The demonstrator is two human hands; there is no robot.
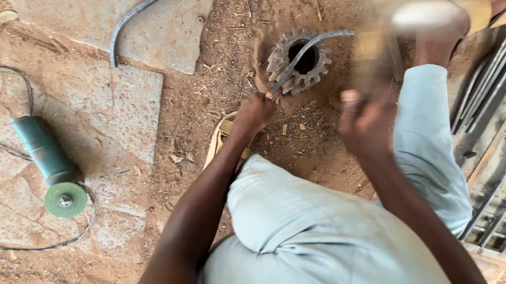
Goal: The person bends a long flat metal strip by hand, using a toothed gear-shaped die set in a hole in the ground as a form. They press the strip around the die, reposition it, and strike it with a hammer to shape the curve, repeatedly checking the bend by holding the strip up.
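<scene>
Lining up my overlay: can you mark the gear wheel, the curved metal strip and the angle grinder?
gear wheel (284, 74): head view, left toothed rim.
curved metal strip (311, 42): head view, bend over the gear's hole.
angle grinder (45, 152): head view, green body.

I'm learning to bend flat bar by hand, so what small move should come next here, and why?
Probably bring the right hand down so its blurred, raised hammer strikes the metal strip where it arches over the gear. The left hand grips the strip's near end and lays it across the gear's hole, so the curved part sits unsupported, ready to take a blow.
</scene>
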